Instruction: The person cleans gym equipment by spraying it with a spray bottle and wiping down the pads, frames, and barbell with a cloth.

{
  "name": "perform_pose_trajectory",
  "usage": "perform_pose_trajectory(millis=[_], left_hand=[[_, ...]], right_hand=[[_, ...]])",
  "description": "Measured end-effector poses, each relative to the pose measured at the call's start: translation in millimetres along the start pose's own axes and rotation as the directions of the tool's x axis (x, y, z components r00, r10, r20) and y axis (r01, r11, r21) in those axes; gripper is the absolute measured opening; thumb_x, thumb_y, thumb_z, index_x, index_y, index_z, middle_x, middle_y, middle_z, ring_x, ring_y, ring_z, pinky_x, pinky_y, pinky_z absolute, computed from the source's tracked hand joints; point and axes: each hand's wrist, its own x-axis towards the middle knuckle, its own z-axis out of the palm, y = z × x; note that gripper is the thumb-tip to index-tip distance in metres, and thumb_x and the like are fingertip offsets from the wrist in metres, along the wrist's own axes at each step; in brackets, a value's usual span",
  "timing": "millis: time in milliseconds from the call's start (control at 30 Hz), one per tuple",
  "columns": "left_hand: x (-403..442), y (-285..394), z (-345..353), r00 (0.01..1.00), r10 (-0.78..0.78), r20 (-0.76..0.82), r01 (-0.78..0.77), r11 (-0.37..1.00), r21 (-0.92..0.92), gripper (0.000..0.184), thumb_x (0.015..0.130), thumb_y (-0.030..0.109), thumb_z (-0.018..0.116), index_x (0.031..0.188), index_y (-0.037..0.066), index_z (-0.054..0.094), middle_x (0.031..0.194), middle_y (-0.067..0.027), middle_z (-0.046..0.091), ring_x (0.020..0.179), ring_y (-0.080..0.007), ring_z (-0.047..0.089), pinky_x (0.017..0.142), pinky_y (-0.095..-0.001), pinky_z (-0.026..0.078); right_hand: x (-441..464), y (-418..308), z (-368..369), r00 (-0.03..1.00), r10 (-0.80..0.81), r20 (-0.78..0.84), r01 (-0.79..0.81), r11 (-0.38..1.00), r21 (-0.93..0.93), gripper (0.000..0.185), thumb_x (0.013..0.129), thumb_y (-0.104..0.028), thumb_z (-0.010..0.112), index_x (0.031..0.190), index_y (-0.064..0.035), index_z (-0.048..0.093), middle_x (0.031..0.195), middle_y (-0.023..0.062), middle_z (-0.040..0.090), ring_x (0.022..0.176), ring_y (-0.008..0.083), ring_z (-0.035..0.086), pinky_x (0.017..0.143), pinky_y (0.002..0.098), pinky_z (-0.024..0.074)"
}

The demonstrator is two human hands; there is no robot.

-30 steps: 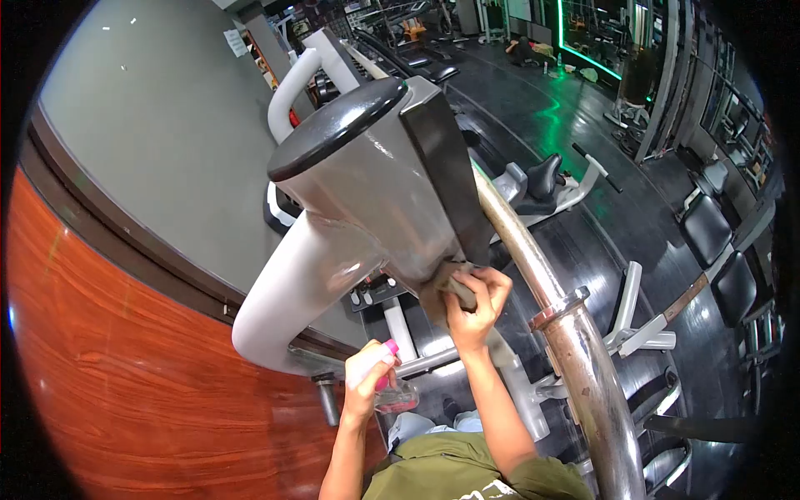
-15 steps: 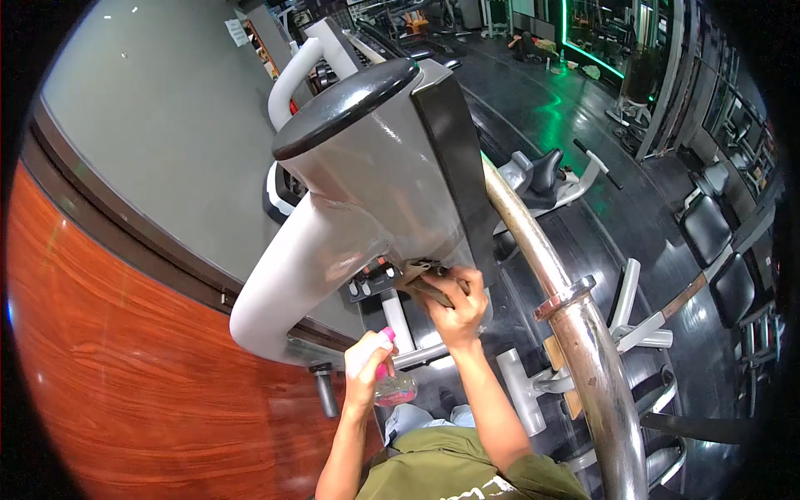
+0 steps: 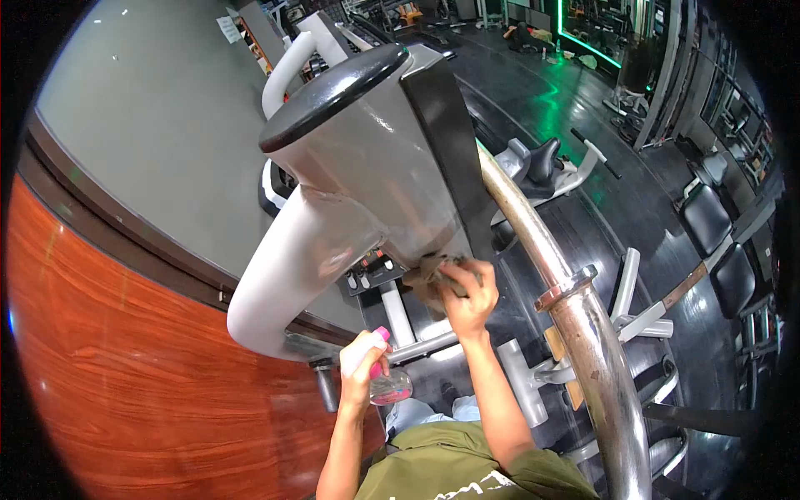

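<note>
A spray bottle [image 3: 390,387] with a pink top and clear body is in my left hand [image 3: 360,365], whose fingers wrap round its neck. My right hand [image 3: 469,296] grips a grey-brown cloth [image 3: 431,282] and presses it against the lower end of the grey machine housing [image 3: 392,167]. The fingers are bent over the cloth and cover part of it. Above, the housing ends in a shiny black oval cap [image 3: 342,87]. A thick pale tube [image 3: 283,267] curves off its left side.
A worn chrome bar with a collar [image 3: 571,287] slants down on my right. Red-brown wood panelling [image 3: 150,367] stands close on the left. Farther off are a seated machine [image 3: 546,162], black padded seats [image 3: 708,225] and a person [image 3: 525,37] low on the dark floor.
My right hand has shifted slightly right with the cloth, which now lies more bunched against the housing. My left hand still holds the spray bottle, almost unmoved. The view has tilted a little.
</note>
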Motion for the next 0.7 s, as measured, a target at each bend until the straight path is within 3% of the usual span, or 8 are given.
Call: perform_pose_trajectory(millis=[67, 100, 167, 200, 233, 300, 533, 700], left_hand=[[0.4, 1.2, 2.4, 1.0, 0.01, 0.019, -0.009, 1.0, -0.012, 0.014, 0.089, 0.006, 0.053, 0.087, -0.003, 0.064, 0.083, -0.01, 0.059, 0.058, -0.0155, 0.056, 0.052, -0.0279, 0.045], [0.9, 1.8, 3.3, 1.0, 0.008, 0.021, -0.008, 1.0, -0.013, 0.014, 0.089, 0.006, 0.053, 0.087, -0.003, 0.064, 0.083, -0.01, 0.059, 0.058, -0.0155, 0.056, 0.052, -0.0279, 0.045], [0.4, 2.1, 5.1, 0.999, -0.009, 0.035, 0.01, 1.0, -0.019, 0.015, 0.089, 0.007, 0.054, 0.087, -0.004, 0.064, 0.083, -0.01, 0.059, 0.058, -0.0155, 0.056, 0.052, -0.0279, 0.045], [-0.3, 1.3, 5.7, 0.999, -0.009, 0.038, 0.009, 1.0, -0.02, 0.015, 0.089, 0.007, 0.054, 0.087, -0.004, 0.064, 0.083, -0.01, 0.059, 0.058, -0.0155, 0.056, 0.052, -0.0279, 0.045], [-0.6, 0.3, 6.2, 0.999, 0.001, 0.043, -0.001, 1.0, -0.011, 0.015, 0.089, 0.008, 0.054, 0.086, -0.004, 0.064, 0.083, -0.0099, 0.059, 0.058, -0.0155, 0.056, 0.052, -0.0278, 0.045], [2.9, 0.3, 7.6, 0.998, 0.018, 0.052, -0.018, 1.0, 0.001, 0.016, 0.089, 0.008, 0.054, 0.086, -0.004, 0.064, 0.083, -0.0098, 0.059, 0.058, -0.0155, 0.056, 0.052, -0.0278, 0.045], [1.3, -5.1, 11.9, 0.998, -0.049, 0.038, 0.05, 0.999, -0.016, 0.016, 0.088, 0.008, 0.054, 0.084, -0.004, 0.064, 0.082, -0.0094, 0.058, 0.058, -0.0156, 0.055, 0.052, -0.0276, 0.044], [2.6, -2.8, 16.5, 0.997, -0.023, 0.07, 0.025, 0.999, -0.035, 0.015, 0.088, 0.008, 0.054, 0.084, -0.004, 0.064, 0.084, -0.0095, 0.058, 0.059, -0.0157, 0.056, 0.052, -0.0274, 0.044]], right_hand=[[-1.3, 7.2, -0.4, 0.998, 0.06, -0.02, -0.059, 0.997, 0.054, 0.032, 0.071, -0.005, 0.075, 0.102, -0.0128, 0.071, 0.096, 0.0107, 0.061, 0.094, 0.0303, 0.061, 0.077, 0.0402, 0.0509], [-11.3, 15.9, 1.5, 0.998, 0.061, -0.021, -0.06, 0.997, 0.052, 0.032, 0.071, -0.005, 0.075, 0.102, -0.0128, 0.071, 0.096, 0.0107, 0.061, 0.094, 0.0303, 0.061, 0.077, 0.0402, 0.0509], [-52.6, 45.4, 9.4, 0.987, 0.151, -0.054, -0.15, 0.988, 0.023, 0.035, 0.074, -0.005, 0.07, 0.108, -0.0036, 0.062, 0.107, 0.0162, 0.055, 0.102, 0.0321, 0.054, 0.09, 0.0397, 0.0442], [-76.6, 61.5, 11.2, 0.973, 0.227, -0.049, -0.227, 0.974, 0.015, 0.032, 0.084, -0.007, 0.065, 0.114, -0.001, 0.056, 0.111, 0.0162, 0.053, 0.109, 0.0315, 0.051, 0.096, 0.0389, 0.039], [-84.7, 61.7, 11.1, 0.973, 0.224, -0.053, -0.224, 0.974, 0.013, 0.032, 0.084, -0.007, 0.065, 0.114, -0.001, 0.056, 0.111, 0.0162, 0.053, 0.109, 0.0315, 0.051, 0.096, 0.0389, 0.039], [-92.6, 62.7, 16.5, 0.797, 0.579, -0.175, -0.575, 0.815, 0.078, 0.026, 0.09, -0.009, 0.063, 0.113, 0.0002, 0.056, 0.112, 0.0157, 0.053, 0.109, 0.0294, 0.051, 0.097, 0.0375, 0.0385], [-12.0, 3.6, 4.3, 0.877, 0.466, -0.118, -0.441, 0.878, 0.187, 0.023, 0.091, -0.013, 0.063, 0.111, -0.0039, 0.059, 0.109, 0.0143, 0.056, 0.11, 0.0303, 0.053, 0.099, 0.0391, 0.0388], [-52.3, 31.7, 20.2, 0.868, 0.466, -0.172, -0.443, 0.883, 0.153, 0.024, 0.092, -0.013, 0.063, 0.112, 0.0005, 0.057, 0.111, 0.0139, 0.056, 0.108, 0.027, 0.054, 0.096, 0.0359, 0.0392]])
